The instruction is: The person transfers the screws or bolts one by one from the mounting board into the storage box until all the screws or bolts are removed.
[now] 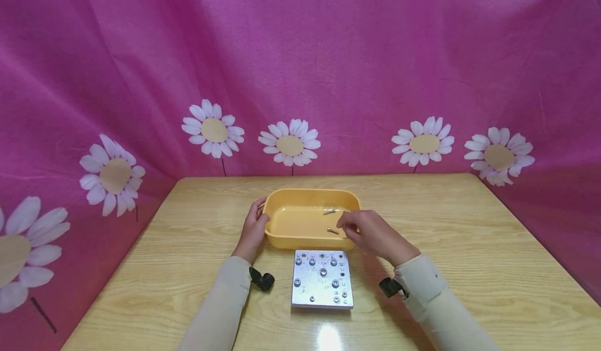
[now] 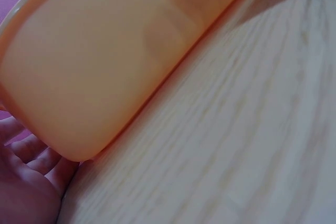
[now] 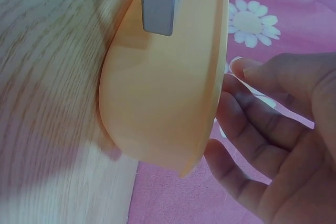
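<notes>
A: The fingers of the left hand [image 1: 250, 231], are they holding anything?

B: Yes, they curl round the outside of the yellow plastic tray [image 1: 288, 243] at its left end, thumb over the rim.

A: And the right hand [image 1: 375, 234]?

B: Fingers bent, thumb close to the forefinger, reaching over the tray's right end. The wrist view hides the fingertips behind the rim, so I can't tell whether they pinch anything.

A: What lies near them?

B: Two loose metal screws on the tray floor: the near screw [image 1: 333, 231] just beside the fingertips, the far screw [image 1: 329, 212] towards the back wall.

A: Further out?

B: A square metal plate [image 1: 310, 284] in front of the tray, nearer the person, with socket-head screws [image 1: 323, 272] set in it. Everything's on a wood-grain table [image 1: 422, 205], with a magenta curtain [image 1: 328, 69] of white daisies [image 1: 289, 145] behind.
</notes>
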The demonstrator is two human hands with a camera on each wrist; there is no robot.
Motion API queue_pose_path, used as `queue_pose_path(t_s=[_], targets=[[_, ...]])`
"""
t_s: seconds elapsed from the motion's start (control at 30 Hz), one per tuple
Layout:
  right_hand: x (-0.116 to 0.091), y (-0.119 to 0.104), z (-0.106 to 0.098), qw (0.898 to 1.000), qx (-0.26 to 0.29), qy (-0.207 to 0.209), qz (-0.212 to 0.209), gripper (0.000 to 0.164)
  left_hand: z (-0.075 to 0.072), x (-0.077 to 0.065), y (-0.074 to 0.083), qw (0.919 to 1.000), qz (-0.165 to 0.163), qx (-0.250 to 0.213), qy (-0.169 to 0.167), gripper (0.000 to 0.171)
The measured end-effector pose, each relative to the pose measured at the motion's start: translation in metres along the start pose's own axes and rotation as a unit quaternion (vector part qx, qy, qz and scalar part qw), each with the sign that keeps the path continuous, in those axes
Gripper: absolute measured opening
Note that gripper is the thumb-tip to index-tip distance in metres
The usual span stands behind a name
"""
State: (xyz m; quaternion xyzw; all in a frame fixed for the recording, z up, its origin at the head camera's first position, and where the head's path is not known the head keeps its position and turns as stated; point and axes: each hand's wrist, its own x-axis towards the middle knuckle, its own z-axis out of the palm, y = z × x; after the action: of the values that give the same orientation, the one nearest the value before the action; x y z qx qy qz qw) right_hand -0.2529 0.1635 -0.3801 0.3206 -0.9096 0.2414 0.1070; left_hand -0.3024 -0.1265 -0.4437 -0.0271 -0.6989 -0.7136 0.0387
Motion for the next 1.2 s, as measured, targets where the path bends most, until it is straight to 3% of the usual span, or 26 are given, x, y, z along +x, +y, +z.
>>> queue_pose_path(t_s=[0.17,0.63,0.9,1.2], targets=[[0.0,0.001,0.0,1.0,-0.001,0.01,-0.005,0.018,0.0,0.007,-0.011,0.9999,0.01,0.004,0.012,0.059],[0.001,-0.002,-0.004,1.0,-0.003,0.005,-0.005,0.015,0.0,0.01,-0.014,0.9996,0.02,0.002,0.022,0.061],[-0.002,-0.009,-0.006,0.997,0.048,-0.052,0.015,0.015,-0.001,0.01,-0.014,0.9995,0.021,0.003,0.022,0.061],[-0.006,-0.033,-0.01,0.989,0.058,-0.128,0.047,0.021,-0.001,0.009,-0.015,0.9996,0.015,0.001,0.023,0.06]])
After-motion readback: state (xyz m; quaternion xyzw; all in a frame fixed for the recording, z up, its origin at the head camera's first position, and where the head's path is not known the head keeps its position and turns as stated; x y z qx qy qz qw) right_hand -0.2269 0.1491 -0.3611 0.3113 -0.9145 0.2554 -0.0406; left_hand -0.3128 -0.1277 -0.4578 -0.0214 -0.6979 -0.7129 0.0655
